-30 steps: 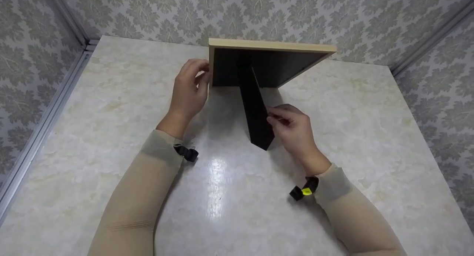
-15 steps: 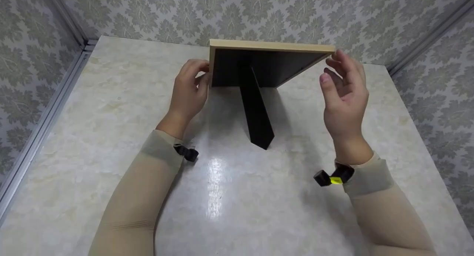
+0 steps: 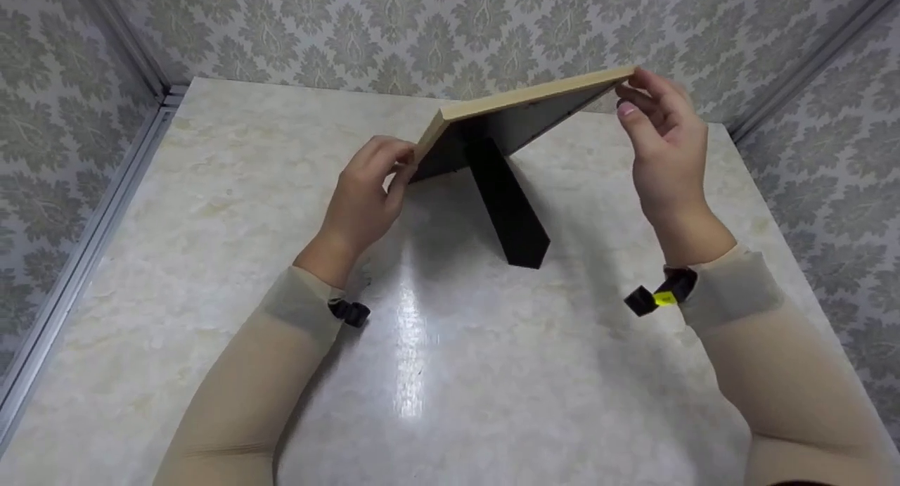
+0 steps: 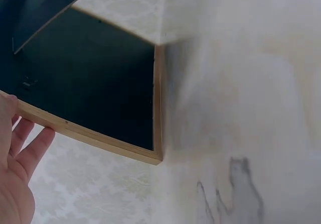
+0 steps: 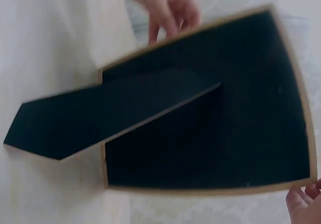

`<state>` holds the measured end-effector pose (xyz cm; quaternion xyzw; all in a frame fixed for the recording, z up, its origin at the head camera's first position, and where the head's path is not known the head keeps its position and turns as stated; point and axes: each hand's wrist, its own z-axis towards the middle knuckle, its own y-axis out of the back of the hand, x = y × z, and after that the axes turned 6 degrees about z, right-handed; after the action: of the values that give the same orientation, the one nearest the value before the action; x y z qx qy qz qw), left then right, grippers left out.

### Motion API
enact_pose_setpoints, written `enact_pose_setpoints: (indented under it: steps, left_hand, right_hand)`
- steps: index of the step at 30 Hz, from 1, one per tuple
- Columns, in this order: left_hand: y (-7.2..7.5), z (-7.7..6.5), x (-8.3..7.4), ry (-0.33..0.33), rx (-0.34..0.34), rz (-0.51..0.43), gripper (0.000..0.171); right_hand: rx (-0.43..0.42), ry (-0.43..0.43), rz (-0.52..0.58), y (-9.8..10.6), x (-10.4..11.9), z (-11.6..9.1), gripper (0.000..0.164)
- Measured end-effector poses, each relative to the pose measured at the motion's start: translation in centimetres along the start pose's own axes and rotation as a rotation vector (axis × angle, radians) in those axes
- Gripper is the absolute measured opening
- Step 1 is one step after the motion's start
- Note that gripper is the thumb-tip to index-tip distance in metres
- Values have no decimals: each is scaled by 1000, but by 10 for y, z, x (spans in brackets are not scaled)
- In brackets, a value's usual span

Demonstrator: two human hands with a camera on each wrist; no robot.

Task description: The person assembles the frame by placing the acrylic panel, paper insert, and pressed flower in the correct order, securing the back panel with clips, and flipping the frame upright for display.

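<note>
A picture frame (image 3: 541, 92) with a pale wooden border stands on the table, its dark back towards me. Its black easel stand (image 3: 508, 205) juts out from the back, with the pointed foot nearest me. My left hand (image 3: 369, 190) grips the left edge; in the left wrist view the fingers (image 4: 35, 151) lie along the wooden side. At the upper right corner my right hand (image 3: 671, 148) holds the border between thumb and fingers. The right wrist view shows the whole dark back (image 5: 261, 108) and a hand at two of its edges. The front of the frame is hidden.
The frame stands on a pale marbled table (image 3: 457, 387) that reflects a light. Patterned wallpaper (image 3: 337, 29) covers the panels behind and at both sides. A metal rail (image 3: 91, 261) runs along the left side.
My right hand has left the easel stand and moved up to the frame's right corner. The frame has turned, its left side coming nearer me and the stand's foot swinging right.
</note>
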<state>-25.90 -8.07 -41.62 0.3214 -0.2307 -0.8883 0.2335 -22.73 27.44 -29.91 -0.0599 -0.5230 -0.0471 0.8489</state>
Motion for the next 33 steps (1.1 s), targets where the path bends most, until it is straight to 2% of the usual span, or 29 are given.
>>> enact_pose_setpoints:
  steps: [7, 13, 19, 22, 28, 33]
  left_hand:
    - [-1, -14, -31, -190, -15, 137, 21]
    - [-8, -23, -62, -276, -35, 216, 22]
    - [-17, -29, -86, -318, -48, 236, 21]
    - [-22, -30, -96, -325, -50, 242, 21]
    - [-31, -29, -108, -328, -42, 239, 19]
    - [-36, -29, -114, -333, -34, 248, 18]
  right_hand:
    - [35, -143, 189, 8, 1, 27, 51]
    - [64, -207, 246, 5, -1, 47, 50]
    - [146, -169, 170, -6, -6, 58, 57]
    - [163, -182, 133, -11, -8, 64, 60]
    - [185, -231, 76, -17, -7, 73, 63]
    - [197, -236, 92, -21, -8, 76, 60]
